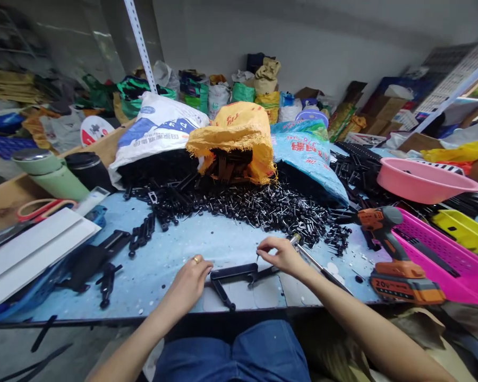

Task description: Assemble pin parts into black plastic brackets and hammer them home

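In the head view, a black jointed plastic bracket (235, 272) lies on the light mats at the table's near edge, one arm angled down toward me. My left hand (191, 276), with a ring on one finger, has its fingertips closed at the bracket's left end. Above the right end, my right hand (279, 255) pinches a small thin pin (257, 258), upright over the bracket. A hammer (314, 260) with a metal shaft lies just behind my right wrist. Beyond both hands spreads a heap of black-headed metal pins (258, 207).
White (163, 124), yellow (239, 119) and blue (302, 154) sacks spill black parts across the back. An orange cordless drill (402, 270) and a pink basket (470, 270) stand right. Left are black clamp-like parts (107, 284), white panels (43, 249), scissors (48, 209) and a green flask (50, 172).
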`<state>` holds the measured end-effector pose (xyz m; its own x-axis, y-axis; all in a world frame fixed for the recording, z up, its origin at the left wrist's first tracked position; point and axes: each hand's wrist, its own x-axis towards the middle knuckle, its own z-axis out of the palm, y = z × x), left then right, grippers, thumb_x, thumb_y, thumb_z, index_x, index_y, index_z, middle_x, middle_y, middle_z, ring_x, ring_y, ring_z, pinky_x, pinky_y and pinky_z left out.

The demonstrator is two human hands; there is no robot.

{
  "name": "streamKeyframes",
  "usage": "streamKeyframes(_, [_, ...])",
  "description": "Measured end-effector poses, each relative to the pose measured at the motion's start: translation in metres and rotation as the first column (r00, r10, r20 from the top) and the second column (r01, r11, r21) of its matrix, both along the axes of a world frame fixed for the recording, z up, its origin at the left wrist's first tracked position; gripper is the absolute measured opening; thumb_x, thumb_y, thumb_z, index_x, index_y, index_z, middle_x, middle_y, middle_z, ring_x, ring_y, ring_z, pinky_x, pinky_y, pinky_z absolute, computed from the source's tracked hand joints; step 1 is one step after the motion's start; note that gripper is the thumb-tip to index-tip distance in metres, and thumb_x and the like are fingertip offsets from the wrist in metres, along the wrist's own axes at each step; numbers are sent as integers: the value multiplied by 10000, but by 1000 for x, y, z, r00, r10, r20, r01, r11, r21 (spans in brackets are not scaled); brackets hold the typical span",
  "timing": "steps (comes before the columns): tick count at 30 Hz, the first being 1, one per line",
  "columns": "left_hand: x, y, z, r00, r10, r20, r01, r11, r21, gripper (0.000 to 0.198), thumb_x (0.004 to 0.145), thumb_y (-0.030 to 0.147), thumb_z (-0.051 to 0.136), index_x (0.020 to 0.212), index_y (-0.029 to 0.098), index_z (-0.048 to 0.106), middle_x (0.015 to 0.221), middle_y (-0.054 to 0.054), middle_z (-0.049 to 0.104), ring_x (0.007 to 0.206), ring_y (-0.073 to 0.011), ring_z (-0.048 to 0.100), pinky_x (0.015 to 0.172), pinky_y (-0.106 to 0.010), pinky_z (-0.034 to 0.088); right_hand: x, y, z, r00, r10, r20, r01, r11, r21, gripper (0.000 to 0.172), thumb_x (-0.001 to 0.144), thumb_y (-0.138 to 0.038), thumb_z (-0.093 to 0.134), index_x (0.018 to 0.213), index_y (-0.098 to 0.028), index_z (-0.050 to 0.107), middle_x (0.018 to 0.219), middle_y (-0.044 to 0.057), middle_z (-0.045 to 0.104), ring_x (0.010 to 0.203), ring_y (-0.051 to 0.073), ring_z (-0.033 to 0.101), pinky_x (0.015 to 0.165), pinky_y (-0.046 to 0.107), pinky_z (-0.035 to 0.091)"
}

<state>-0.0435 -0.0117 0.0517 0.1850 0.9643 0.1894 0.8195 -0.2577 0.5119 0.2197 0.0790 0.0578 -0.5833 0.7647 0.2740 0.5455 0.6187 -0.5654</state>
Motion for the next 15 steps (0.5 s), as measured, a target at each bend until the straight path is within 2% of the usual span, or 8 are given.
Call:
streamKeyframes(2, [5, -6, 0, 997, 15, -70, -15, 1000, -10, 318, 884, 207, 314, 822, 172, 624, 772, -70, 553, 753, -201, 552, 710, -326, 459, 6, -17, -4, 992, -2, -124, -2, 999, -32, 118, 832, -246, 533, 786, -178, 617, 748, 33, 653, 690, 135, 610, 650, 247, 485])
streamKeyframes(4, [11, -5, 2, 987, 17, -158, -22, 999, -29, 309, 860, 132, 315, 793, 166, 615, 771, -74, 540, 765, -210, 539, 717, -334, 454, 6, -26, -10, 988, 3, -155, -2, 1000, 4, 137, 843, -236, 509, 772, -178, 610, 751, 45, 655, 715, 144, 614, 671, 259, 488])
streamKeyframes(9, [18, -2, 9, 943, 2, -334, -19, 999, -46, 368, 712, -60, 298, 740, 168, 585, 807, -77, 536, 815, -219, 514, 730, -339, 443, -1, -28, -19, 996, 41, -77, -31, 991, 133, 162, 878, -215, 457, 806, -182, 598, 809, 68, 653, 780, 155, 613, 713, 276, 493])
streamKeyframes(15, [21, -2, 16, 900, -117, -420, 90, 992, -83, 375, 726, -69, 283, 748, 163, 577, 837, -87, 558, 851, -217, 522, 733, -324, 455, 0, -28, -19, 995, 95, 17, -96, 967, 238, 186, 898, -210, 432, 844, -171, 605, 836, 81, 646, 781, 158, 604, 701, 270, 495])
